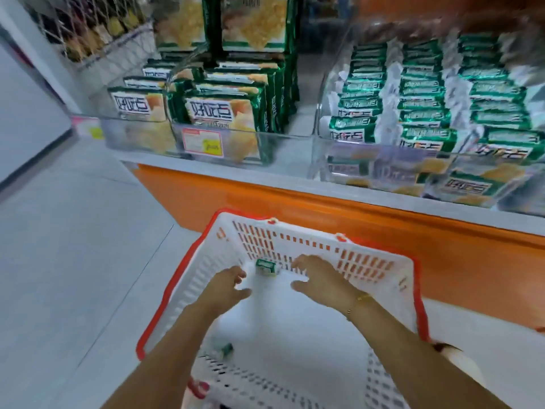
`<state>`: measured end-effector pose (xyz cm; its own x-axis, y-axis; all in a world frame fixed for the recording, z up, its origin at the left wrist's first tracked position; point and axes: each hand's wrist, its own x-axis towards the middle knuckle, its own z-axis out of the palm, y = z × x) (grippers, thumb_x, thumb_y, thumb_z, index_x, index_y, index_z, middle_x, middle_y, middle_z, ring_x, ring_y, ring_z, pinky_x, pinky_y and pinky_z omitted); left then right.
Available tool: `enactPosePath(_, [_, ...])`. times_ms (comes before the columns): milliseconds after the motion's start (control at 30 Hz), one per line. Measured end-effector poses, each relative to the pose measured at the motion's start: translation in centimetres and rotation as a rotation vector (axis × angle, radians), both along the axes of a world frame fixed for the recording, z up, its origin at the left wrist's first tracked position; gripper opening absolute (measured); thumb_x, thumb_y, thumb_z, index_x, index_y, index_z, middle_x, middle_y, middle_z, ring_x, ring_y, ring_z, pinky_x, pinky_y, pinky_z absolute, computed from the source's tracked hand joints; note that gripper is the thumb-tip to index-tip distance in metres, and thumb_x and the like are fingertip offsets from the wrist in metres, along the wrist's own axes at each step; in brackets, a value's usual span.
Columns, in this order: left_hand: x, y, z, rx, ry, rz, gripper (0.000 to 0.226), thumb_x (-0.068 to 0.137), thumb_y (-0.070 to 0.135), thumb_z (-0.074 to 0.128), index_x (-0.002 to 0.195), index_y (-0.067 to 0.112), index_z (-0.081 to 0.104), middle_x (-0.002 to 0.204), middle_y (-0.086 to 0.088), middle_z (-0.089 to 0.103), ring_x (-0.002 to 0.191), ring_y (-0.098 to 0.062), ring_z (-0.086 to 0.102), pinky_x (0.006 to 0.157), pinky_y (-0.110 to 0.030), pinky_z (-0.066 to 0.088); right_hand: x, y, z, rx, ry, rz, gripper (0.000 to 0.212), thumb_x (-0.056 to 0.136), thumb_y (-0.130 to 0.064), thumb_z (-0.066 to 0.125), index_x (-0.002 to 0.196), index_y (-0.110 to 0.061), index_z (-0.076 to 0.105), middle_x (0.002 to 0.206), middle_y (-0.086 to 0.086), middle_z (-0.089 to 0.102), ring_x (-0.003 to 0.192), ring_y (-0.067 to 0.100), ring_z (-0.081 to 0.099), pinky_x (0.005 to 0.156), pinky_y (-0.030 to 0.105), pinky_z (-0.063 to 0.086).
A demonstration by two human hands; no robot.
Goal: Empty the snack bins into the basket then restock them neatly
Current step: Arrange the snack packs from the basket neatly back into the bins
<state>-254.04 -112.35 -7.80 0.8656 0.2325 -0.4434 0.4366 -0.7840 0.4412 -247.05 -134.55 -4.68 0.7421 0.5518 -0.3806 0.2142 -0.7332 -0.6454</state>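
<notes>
Below the orange-fronted counter (324,208), on pale floor (73,231), the white basket (383,258) has a green snack pack (265,267) by its far wall, between the left hand (228,286) and right hand (321,283), fingers spread, gripping nothing; clear bins (289,143) line the counter's front edge

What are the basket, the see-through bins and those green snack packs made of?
Basket: moulded white plastic, matte, by its slotted walls. Bins: clear glossy plastic, perhaps acrylic; contents show through. Snack packs: shiny film, likely plastic; crimped white ends.
</notes>
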Motion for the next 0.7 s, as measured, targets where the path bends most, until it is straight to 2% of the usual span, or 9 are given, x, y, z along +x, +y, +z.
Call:
enactPosePath(67, [-1.7, 1.4, -2.4, -0.045, 0.198, 0.030, 0.056, 0.080, 0.029, 0.076, 0.128, 0.014, 0.051, 0.126, -0.007, 0.055, 0.110, -0.019, 0.054, 0.085, -0.023, 0.041, -0.5, 1.5, -3.5, -0.052, -0.017, -0.009, 0.051, 0.093, -0.027, 0.059, 0.140, -0.017, 0.040, 0.146, 0.004, 0.039, 0.133, 0.020, 0.038, 0.109, 0.027, 0.028])
enactPosePath(167, [-3.1, 3.3, -4.8, -0.020, 0.473, -0.009, 0.069, 0.079, 0.032, 0.076, 0.137, 0.013, 0.043, 0.141, -0.008, 0.043, 0.125, -0.022, 0.046, 0.098, -0.026, 0.038, -0.7, 3.6, -7.7, -0.087, -0.071, -0.008, 0.052, 0.093, -0.024, 0.058, 0.141, -0.019, 0.039, 0.146, 0.001, 0.039, 0.134, 0.017, 0.038, 0.110, 0.025, 0.027])
enactPosePath(267, [-2.8, 4.0, -6.3, 0.026, 0.636, -0.096, 0.072, 0.082, 0.035, 0.072, 0.141, 0.010, 0.040, 0.145, -0.007, 0.040, 0.131, -0.022, 0.041, 0.104, -0.027, 0.034, -0.4, 4.7, -10.7, -0.109, -0.148, 0.019, 0.051, 0.094, -0.021, 0.056, 0.142, -0.018, 0.038, 0.149, -0.001, 0.037, 0.137, 0.016, 0.033, 0.113, 0.023, 0.022])
enactPosePath(333, [-2.7, 4.0, -6.7, 0.055, 0.675, -0.123, 0.065, 0.085, 0.032, 0.069, 0.139, 0.007, 0.044, 0.143, -0.009, 0.043, 0.129, -0.023, 0.043, 0.103, -0.028, 0.035, 0.0, 5.5, -12.0, -0.088, -0.176, 0.024, 0.051, 0.094, -0.018, 0.055, 0.142, -0.018, 0.038, 0.150, -0.001, 0.034, 0.138, 0.016, 0.031, 0.114, 0.023, 0.021])
enactPosePath(467, [-2.5, 4.0, -8.6, 0.098, 0.703, -0.130, 0.056, 0.080, 0.029, 0.073, 0.126, 0.006, 0.052, 0.130, -0.010, 0.053, 0.111, -0.022, 0.054, 0.091, -0.029, 0.044, 1.3, 6.9, -13.5, -0.075, -0.248, -0.075, 0.055, 0.093, -0.020, 0.057, 0.144, -0.021, 0.036, 0.149, -0.002, 0.036, 0.138, 0.017, 0.033, 0.112, 0.025, 0.027])
enactPosePath(600, [-2.5, 2.8, -10.0, 0.249, 0.793, -0.279, 0.051, 0.077, 0.031, 0.075, 0.119, 0.006, 0.060, 0.122, -0.010, 0.062, 0.110, -0.023, 0.060, 0.091, -0.031, 0.050, 1.4, 7.8, -14.9, -0.057, -0.213, -0.048, 0.059, 0.094, -0.017, 0.055, 0.147, -0.023, 0.030, 0.153, -0.001, 0.030, 0.140, 0.019, 0.029, 0.113, 0.031, 0.029])
enactPosePath(700, [-2.4, 2.1, -10.5, 0.300, 0.835, -0.326, 0.049, 0.080, 0.029, 0.074, 0.122, 0.010, 0.060, 0.124, -0.009, 0.061, 0.113, -0.023, 0.059, 0.093, -0.031, 0.048, 1.3, 8.8, -15.7, -0.056, -0.218, -0.022, 0.057, 0.094, -0.017, 0.054, 0.147, -0.022, 0.031, 0.151, 0.001, 0.032, 0.138, 0.022, 0.032, 0.112, 0.033, 0.031])
